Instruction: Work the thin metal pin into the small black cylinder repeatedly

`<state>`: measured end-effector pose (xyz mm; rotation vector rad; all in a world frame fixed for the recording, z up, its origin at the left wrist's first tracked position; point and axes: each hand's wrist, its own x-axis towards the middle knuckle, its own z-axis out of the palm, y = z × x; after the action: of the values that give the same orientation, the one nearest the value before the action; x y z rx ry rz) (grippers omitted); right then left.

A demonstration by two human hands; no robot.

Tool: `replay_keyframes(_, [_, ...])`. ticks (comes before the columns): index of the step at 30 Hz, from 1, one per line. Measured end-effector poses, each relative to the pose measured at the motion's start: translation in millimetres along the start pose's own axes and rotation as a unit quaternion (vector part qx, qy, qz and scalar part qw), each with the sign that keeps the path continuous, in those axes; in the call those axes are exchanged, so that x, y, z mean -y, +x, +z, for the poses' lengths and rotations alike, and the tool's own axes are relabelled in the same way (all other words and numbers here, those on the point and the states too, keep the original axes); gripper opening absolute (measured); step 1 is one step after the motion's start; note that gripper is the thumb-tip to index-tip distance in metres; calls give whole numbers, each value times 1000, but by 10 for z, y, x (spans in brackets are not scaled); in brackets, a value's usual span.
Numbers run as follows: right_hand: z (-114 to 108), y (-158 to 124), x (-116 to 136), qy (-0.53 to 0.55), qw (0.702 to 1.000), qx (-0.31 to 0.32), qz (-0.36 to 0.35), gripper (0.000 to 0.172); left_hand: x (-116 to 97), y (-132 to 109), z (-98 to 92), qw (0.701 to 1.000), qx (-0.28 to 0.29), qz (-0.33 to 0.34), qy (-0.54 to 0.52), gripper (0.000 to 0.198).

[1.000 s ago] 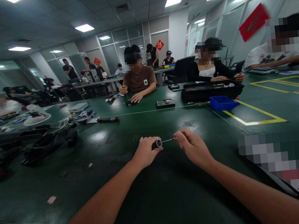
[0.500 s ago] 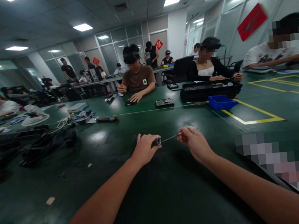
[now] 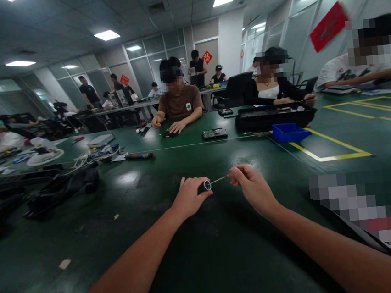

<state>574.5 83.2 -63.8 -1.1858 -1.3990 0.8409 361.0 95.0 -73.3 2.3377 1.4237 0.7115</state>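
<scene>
Left-hand grip [image 3: 190, 197]: clasping black cylinder [image 3: 202, 188], ringed end toward three o'clock. Right-hand grip [image 3: 251, 185]: pinching slim screwdriver [image 3: 218, 180]; tip now nearer that end, apparently engaging.

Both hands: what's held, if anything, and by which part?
Left hand: a dark cylinder, around its side. Right hand: a screwdriver, by its red handle.
</scene>
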Motion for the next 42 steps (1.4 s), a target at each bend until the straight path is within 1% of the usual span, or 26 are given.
replay_keyframes(2, [-9,1,-4,7,1000,17,-8,31,-4,-4,-10,1000,3,-3,8,31])
replay_keyframes(5, [-12,-12,11,52,997,49,-20,29,-6,-9,-22,1000,0,-9,13,30])
replay_keyframes(7, [-8,-28,39,53,996,63,-16,29,-4,-12,-18,1000,-4,-11,15,30])
replay_keyframes(9, [0,-44,72,14,999,51,-6,32,0,-15,-3,1000,2,-3,16,31])
replay_keyframes(11, [12,-57,92,-21,999,27,0,33,7,-17,17,1000,16,10,15,30])
replay_keyframes(14, [38,-63,82,2,1000,5,12,26,11,-14,25,1000,18,7,11,30])
replay_keyframes(17, [58,-42,39,106,993,-7,58,25,-1,-6,-11,1000,-13,5,6,31])
replay_keyframes(20, [48,12,-22,235,961,8,148,21,-9,5,-56,998,-44,34,23,31])
replay_keyframes(22, [30,56,-71,243,951,6,189,18,7,12,-67,998,-37,35,39,29])
replay_keyframes(23, [24,77,-96,230,955,-12,189,18,22,15,-64,998,-26,28,44,28])
replay_keyframes(26, [25,112,-160,197,968,-42,152,20,70,21,-41,999,-1,13,46,28])
replay_keyframes(30, [51,88,-163,152,984,-18,88,29,80,20,-20,999,-6,7,40,30])
replay_keyframes(35, [43,10,-32,19,999,32,18,30,27,10,-26,999,-25,11,39,32])
replay_keyframes(39, [34,-34,64,-55,998,16,-12,26,17,10,-31,998,-39,5,40,31])
replay_keyframes(42, [37,-45,84,-54,998,22,-11,26,22,15,-24,998,-39,9,39,31])
